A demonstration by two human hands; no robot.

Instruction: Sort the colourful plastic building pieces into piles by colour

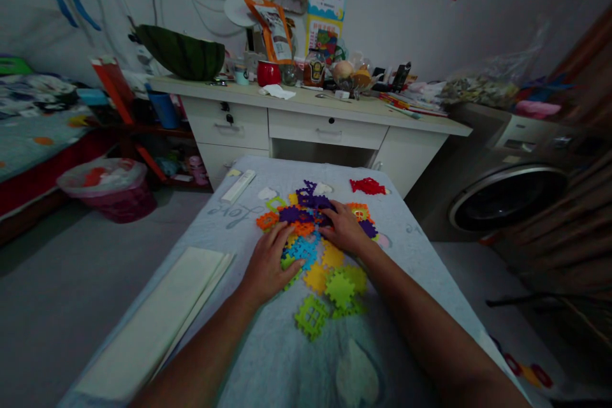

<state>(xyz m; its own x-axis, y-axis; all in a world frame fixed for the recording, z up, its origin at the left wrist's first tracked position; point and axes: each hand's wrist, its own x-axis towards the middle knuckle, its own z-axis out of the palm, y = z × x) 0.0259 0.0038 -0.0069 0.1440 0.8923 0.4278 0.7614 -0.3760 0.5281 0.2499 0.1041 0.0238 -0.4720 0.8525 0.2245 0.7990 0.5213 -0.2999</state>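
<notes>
A loose pile of toothed plastic building pieces lies on the cloth-covered table (215,296). My left hand (270,266) rests at the pile's left side, thumb and fingers apart, beside blue snowflake-edged pieces (306,250) and a partly covered green one. Over the far right part is my right hand (348,227), its fingers spread and the tips among purple pieces (315,201); no piece is clearly gripped. Orange pieces (303,228) show between the hands. Yellow pieces (333,255), a round green piece (340,288) and a green window piece (310,317) lie nearer me.
A red piece (367,186) lies at the table's far right. Folded whitish material (157,319) runs along the left edge, with a white strip (239,186) farther back. Behind stands a cluttered desk (329,121); a washing machine (507,172) is right, a pink bin (112,194) left.
</notes>
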